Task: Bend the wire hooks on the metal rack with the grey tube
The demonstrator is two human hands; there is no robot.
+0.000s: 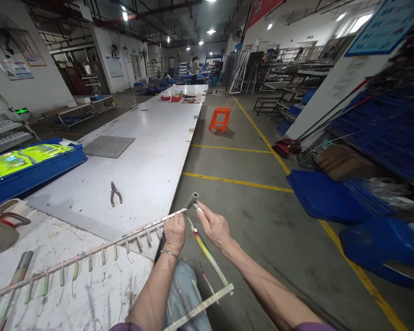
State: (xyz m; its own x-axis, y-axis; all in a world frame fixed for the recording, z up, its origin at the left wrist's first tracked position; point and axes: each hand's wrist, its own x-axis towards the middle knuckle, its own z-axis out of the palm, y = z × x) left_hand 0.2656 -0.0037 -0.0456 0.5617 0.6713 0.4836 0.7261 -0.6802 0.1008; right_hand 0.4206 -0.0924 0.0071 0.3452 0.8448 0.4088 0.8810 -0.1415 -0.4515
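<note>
A long thin paint-spotted strip (100, 248) crosses the table corner, with several small green tubes (115, 252) and thin wire hooks hanging along it. My left hand (175, 232) is closed against the strip near its far end, past the table edge. My right hand (214, 225) is closed on a short grey hollow tube (192, 200) at that end, thumb along it. Below the hands, a yellow-green paint-stained rod (209, 255) slants down to a pale crossbar (207, 303) above my lap. How these parts join is partly hidden by my left hand.
Pliers (114, 194) and a grey mat (108, 146) lie on the long white table (152, 151). A blue crate (55, 168) with bright yellow items and a brown-and-white jug (3, 230) stand left. An orange stool (220, 119), blue lids (320, 193) and a blue drum (386, 248) are right.
</note>
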